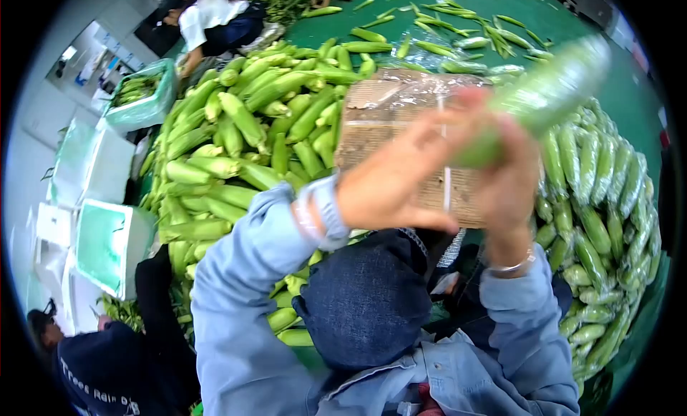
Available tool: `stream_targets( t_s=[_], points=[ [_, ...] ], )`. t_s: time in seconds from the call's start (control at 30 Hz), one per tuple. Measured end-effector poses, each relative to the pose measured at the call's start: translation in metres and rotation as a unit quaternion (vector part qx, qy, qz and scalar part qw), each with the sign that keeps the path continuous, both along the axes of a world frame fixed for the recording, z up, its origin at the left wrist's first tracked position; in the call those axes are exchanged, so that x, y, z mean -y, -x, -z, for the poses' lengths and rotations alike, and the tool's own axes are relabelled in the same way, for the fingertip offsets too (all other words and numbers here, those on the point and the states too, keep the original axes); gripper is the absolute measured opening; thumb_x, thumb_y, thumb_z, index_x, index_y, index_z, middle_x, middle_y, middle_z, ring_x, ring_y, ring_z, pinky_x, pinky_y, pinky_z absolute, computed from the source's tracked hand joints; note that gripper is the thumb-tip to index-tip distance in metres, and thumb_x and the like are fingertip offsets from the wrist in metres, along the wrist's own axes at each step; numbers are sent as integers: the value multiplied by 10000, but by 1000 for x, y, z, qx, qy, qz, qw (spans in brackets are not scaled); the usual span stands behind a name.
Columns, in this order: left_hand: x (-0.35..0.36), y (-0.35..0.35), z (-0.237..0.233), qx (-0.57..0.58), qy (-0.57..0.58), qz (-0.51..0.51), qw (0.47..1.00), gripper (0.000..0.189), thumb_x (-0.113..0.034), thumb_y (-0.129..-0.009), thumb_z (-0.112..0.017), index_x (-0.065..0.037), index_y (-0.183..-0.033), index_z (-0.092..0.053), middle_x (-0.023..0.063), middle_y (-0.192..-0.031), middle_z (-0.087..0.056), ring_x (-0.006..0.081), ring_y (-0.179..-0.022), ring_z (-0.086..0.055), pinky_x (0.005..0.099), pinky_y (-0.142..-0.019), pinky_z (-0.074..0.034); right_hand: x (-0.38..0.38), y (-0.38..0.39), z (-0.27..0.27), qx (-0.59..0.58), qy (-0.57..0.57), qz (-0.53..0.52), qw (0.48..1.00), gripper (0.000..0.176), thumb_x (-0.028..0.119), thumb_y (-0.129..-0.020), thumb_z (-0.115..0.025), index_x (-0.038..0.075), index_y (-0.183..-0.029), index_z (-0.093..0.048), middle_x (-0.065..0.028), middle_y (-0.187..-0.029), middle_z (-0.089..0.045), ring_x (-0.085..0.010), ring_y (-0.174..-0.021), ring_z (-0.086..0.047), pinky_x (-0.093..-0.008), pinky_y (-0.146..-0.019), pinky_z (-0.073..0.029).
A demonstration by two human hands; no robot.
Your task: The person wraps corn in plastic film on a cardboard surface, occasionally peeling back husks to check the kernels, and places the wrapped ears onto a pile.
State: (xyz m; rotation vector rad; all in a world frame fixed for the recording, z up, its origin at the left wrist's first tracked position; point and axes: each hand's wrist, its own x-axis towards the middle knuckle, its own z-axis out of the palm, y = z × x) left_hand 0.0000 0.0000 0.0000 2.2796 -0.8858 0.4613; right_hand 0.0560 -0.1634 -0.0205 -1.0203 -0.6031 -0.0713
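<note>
A green ear of corn in clear plastic film (554, 90), smeared by motion, is raised above the cardboard box (376, 105). My right hand (508, 176) is closed around its lower end, a bracelet at the wrist. My left hand (390, 173) reaches in from the left, thumb stretched away from the blurred fingers, whose tips overlap the corn's lower end. Left of the box lies a big heap of corn ears in their green husks (243, 119). To the right, film-wrapped ears (594, 165) are stacked in a rounded pile.
A dark blue cap (365, 301) fills the lower middle. White foam boxes (107, 233) and a green-lined crate (168, 87) stand left. One person (215, 22) bends at the back; another (100, 366) is at lower left. Husk leaves (458, 15) litter the green floor.
</note>
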Motion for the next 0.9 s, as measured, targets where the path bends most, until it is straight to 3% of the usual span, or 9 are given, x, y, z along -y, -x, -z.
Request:
stream_targets(
  t_s=[0.1, 0.23, 0.43, 0.5, 0.6, 0.7, 0.77, 0.83, 0.9],
  points=[
    [-36, -1, 52, -180, 19, 17, 983, 493, -287, -752, -705, -36, -1152, -560, 165, -1199, -524, 279, -1092, -515, 368, -935, -395, 181, 4, 51, -128, 70, 281, 949, 408, 219, -906, -414, -98, -1146, -507, -180, -1043, -591, -240, -900, -605, -340, -757, -523],
    [-168, 36, 214, -141, -30, -581, 801, 353, -344, -823, -602, 7, -790, -595, 166, -672, -614, 287, -651, -632, 373, -573, -485, 456, 43, 93, 25, 547, 722, 424, 734, 400, -781, -660, -60, -1272, -367, -271, -1169, -486, -366, -1030, -508, -398, -933, -386],
    [-144, 67, 277, -542, 399, -544, 501, 859, -564, -743, -616, 128, -1181, -354, 250, -895, -605, 315, -737, -654, 402, -579, -545, 540, 66, 180, -59, 762, 625, 156, 876, 528, -802, -544, -31, -1369, -178, -324, -964, -571, -452, -867, -570, -489, -755, -461],
    [-153, 38, 306, -554, 300, -622, 466, 825, -583, -737, -606, 88, -1183, -429, 257, -981, -585, 338, -724, -650, 472, -556, -547, 545, 56, 179, -209, 800, 550, 116, 897, 516, -797, -547, -52, -1364, -145, -336, -947, -568, -454, -862, -571, -491, -775, -455],
    [-176, 29, 349, -503, 260, -674, 475, 727, -533, -693, -672, 36, -1119, -522, 197, -915, -618, 328, -663, -636, 428, -528, -536, 364, 14, 73, -101, 826, 467, 299, 480, 378, -850, -551, -44, -1080, -557, -223, -984, -607, -365, -959, -568, -427, -806, -453],
    [-176, 36, 336, -439, 251, -693, 513, 666, -603, -683, -606, 39, -856, -639, 144, -680, -628, 246, -503, -596, 365, -444, -462, 196, -28, 22, -42, 595, 360, 718, 282, 243, -834, -597, 9, -990, -600, -140, -753, -637, -177, -645, -599, -272, -605, -464],
    [-183, 50, 312, -487, 511, -521, 480, 519, -598, -715, -550, -90, -790, -622, 49, -535, -526, 207, -405, -471, 311, -394, -354, 140, -66, 34, 29, 605, 230, 762, 285, 288, -794, -633, 15, -873, -623, -141, -650, -631, -245, -584, -619, -331, -571, -477],
    [-127, 61, 207, -451, 625, -381, 510, 475, -503, -789, -507, -130, -1082, -523, 44, -929, -594, 200, -760, -562, 329, -620, -440, 100, -117, 55, 49, 679, 196, 706, 387, 399, -802, -591, 13, -795, -626, -198, -765, -637, -354, -715, -617, -408, -638, -491],
    [-115, 62, 155, -342, 609, -264, 665, 483, -307, -850, -498, -30, -1234, -404, 150, -1089, -556, 284, -1006, -548, 419, -922, -417, 71, -168, 80, 37, 753, 221, 619, 465, 460, -789, -586, -2, -772, -624, -195, -776, -639, -351, -754, -623, -421, -652, -493]
  ],
)
